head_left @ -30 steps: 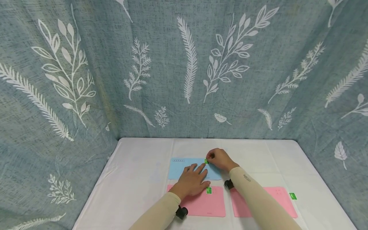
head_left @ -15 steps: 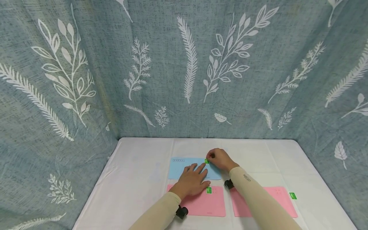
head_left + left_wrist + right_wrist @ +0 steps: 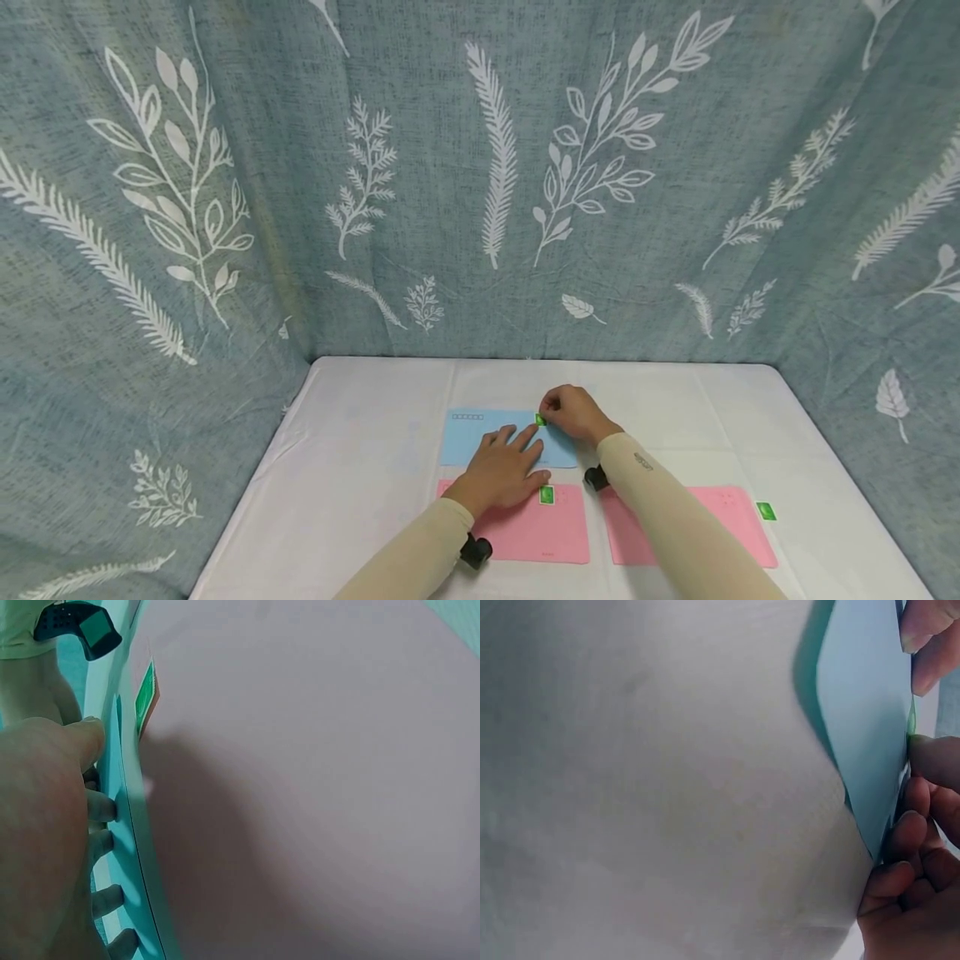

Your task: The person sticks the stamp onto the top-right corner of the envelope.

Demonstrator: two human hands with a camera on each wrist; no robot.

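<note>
A blue envelope (image 3: 467, 446) lies on the white table. My left hand (image 3: 501, 472) rests palm down with fingers spread on the envelope's lower part, its heel over a pink envelope (image 3: 540, 537). At the blue envelope's upper right corner is a small green stamp (image 3: 540, 420). The curled fingers of my right hand (image 3: 576, 414) pinch this stamp by its edge. In the right wrist view only a sliver of green stamp (image 3: 912, 718) shows beside a fingertip, and the other fingers are curled at the blue envelope's (image 3: 866, 712) edge.
Another green stamp (image 3: 547, 495) sits on the near pink envelope, close to my left thumb. A second pink envelope (image 3: 720, 512) lies partly under my right forearm, with a stamp (image 3: 766, 511) overlapping its right edge. A patterned curtain (image 3: 435, 183) surrounds the table.
The head view has shifted very slightly. Both hands keep their places, and the stamp at the blue envelope's corner shows no clear movement.
</note>
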